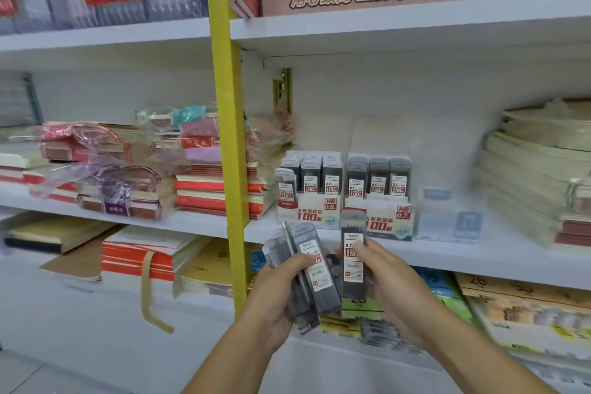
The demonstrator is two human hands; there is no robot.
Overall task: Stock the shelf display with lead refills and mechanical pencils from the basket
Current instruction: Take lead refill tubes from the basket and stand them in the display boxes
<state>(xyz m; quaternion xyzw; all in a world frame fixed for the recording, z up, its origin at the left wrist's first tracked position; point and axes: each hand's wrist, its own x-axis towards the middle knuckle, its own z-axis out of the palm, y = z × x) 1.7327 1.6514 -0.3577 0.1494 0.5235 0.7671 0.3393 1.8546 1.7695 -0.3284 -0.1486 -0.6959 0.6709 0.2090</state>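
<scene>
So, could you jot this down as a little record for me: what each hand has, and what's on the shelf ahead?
left hand: grips a bundle of refill packs
right hand: holds a single pack labelled 0.7
shelf ahead: HB 0.5 box on the left, HB 0.7 box on the right, both holding packs
nearby: notebook stacks to the right, yellow post to the left

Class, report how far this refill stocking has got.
Done: the HB 0.5 display box and HB 0.7 display box hold rows of refills. In hand: right hand pinches one 0.7 refill pack; left hand grips a bundle of packs. Left: shelving those; no pencils or basket in view.
</scene>
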